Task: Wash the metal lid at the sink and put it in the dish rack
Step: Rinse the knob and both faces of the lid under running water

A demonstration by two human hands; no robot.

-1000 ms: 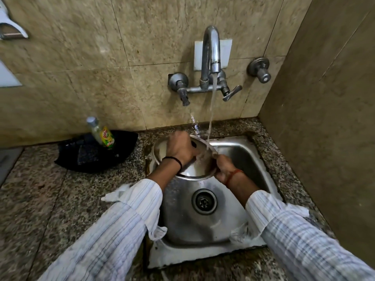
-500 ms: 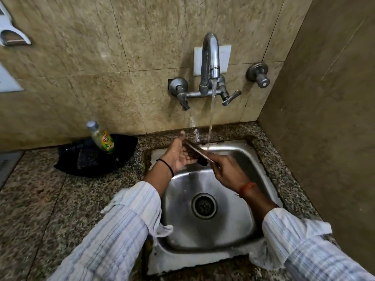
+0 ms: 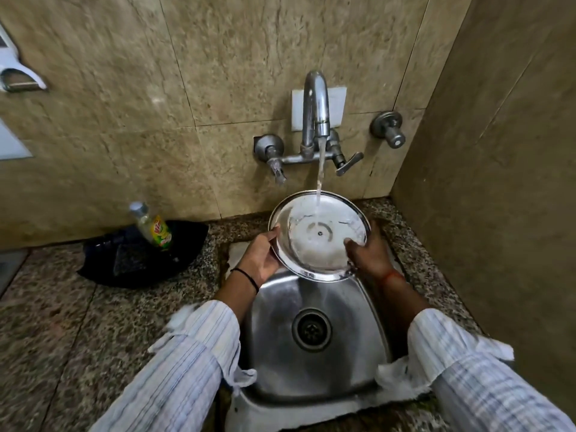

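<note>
The lid (image 3: 318, 235) is held over the far end of the sink (image 3: 367, 313), tilted with its hollow face toward the camera, right under the tap (image 3: 316, 110). A thin stream of water (image 3: 320, 176) falls from the spout and lands on the upper middle of the lid, where a wet film spreads across the metal.

The left hand (image 3: 260, 260) grips the lid's left rim: the thumb lies on the near face at the edge, and the fingers curl round behind, mostly hidden by the lid. The right hand (image 3: 369, 254) holds the lower right rim, with its fingertips (image 3: 350, 244) curled over the edge onto the inner face and the rest of the hand behind and beside the lid. Both grips are narrow, closed on the rim.

A black band sits on the left wrist and a red thread on the right; striped sleeves (image 3: 187, 363) are pushed back.

To the left, on the speckled counter (image 3: 62, 322) against the wall, a small bottle (image 3: 152, 227) leans in a black tray (image 3: 140, 260)
</note>
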